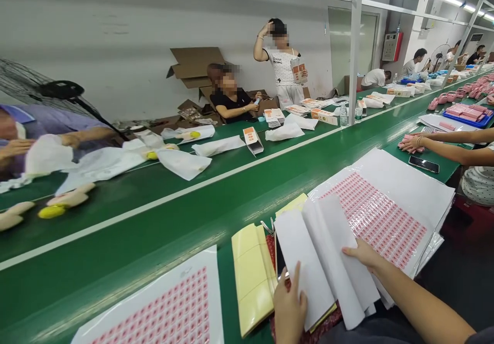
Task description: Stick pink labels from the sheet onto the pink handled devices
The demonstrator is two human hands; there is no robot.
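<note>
My left hand (289, 308) grips the left edge of a fanned bundle of white paper sheets (320, 251), and my right hand (363, 256) presses on its upper part. Under and behind the bundle lies a large stack of sheets printed with rows of small pink-red labels (378, 215). To the left is a cream-yellow pad of folded sheets (250, 277), with metal scissors handles (267, 226) just above it. Another sheet of pink-red labels (177, 303) lies further left, near the bottom edge.
A green conveyor belt (162, 215) with a white centre stripe runs across the view, carrying white bags, cartons and pale slippers. A co-worker's hands (411, 143) rest near a black phone (423, 164). Several other people sit or stand beyond the belt.
</note>
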